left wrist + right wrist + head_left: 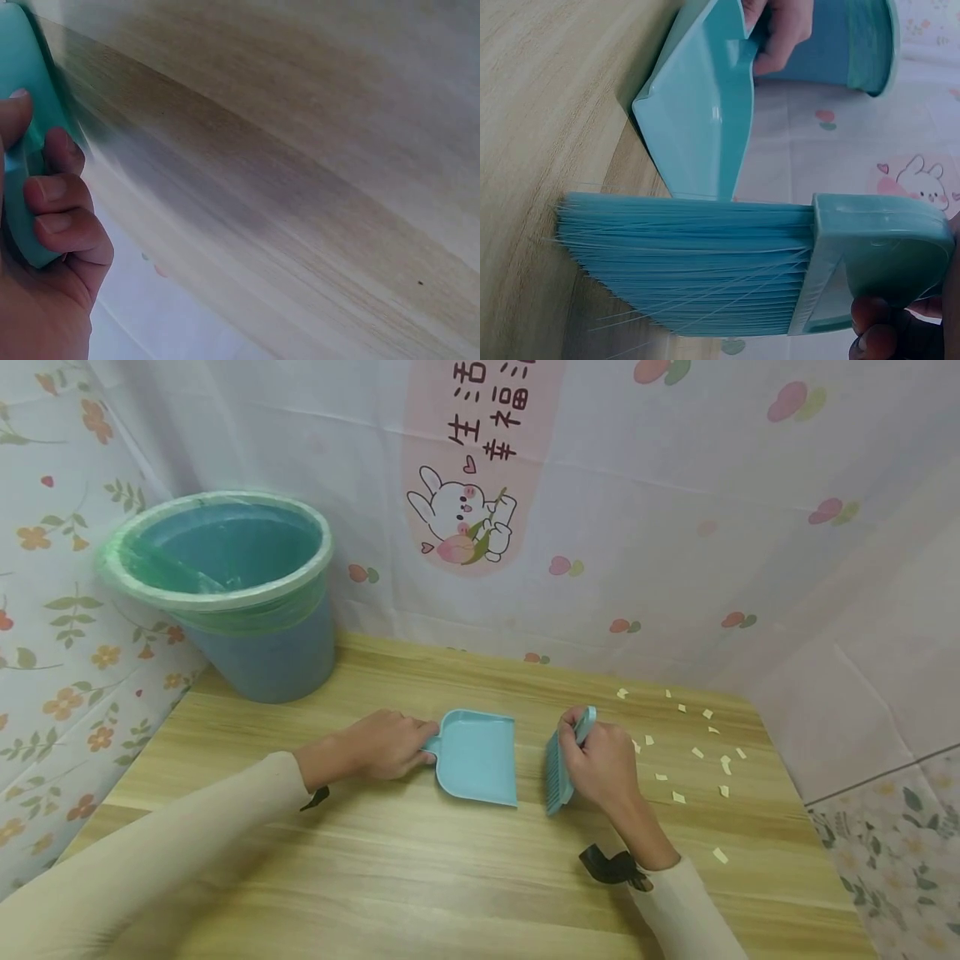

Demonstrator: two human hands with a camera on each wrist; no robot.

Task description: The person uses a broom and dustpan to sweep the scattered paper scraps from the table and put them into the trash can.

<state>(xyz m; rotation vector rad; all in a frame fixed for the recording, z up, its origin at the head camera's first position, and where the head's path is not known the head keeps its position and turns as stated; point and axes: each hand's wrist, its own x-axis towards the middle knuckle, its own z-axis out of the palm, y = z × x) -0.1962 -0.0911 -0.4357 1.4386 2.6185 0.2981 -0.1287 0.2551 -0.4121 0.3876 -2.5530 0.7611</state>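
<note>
A light-blue dustpan [477, 758] lies near the middle of the wooden table, its wide edge facing right. My left hand [390, 745] grips its handle; the left wrist view shows curled fingers [67, 225] round it. To the right of the dustpan, my right hand [603, 764] holds a blue hand brush [561, 768] by its handle. The bristles [690, 262] point down at the table, a short gap away from the dustpan's edge. Several small pale-yellow paper scraps [697, 752] lie scattered on the table to the right of the brush.
A blue bin [270, 652] with a green liner bag stands at the table's back left corner. White printed cloth [645, 527] hangs behind the table [420, 877], and floral cloth [67, 693] covers the left side. A lone scrap [720, 855] lies nearer the front right.
</note>
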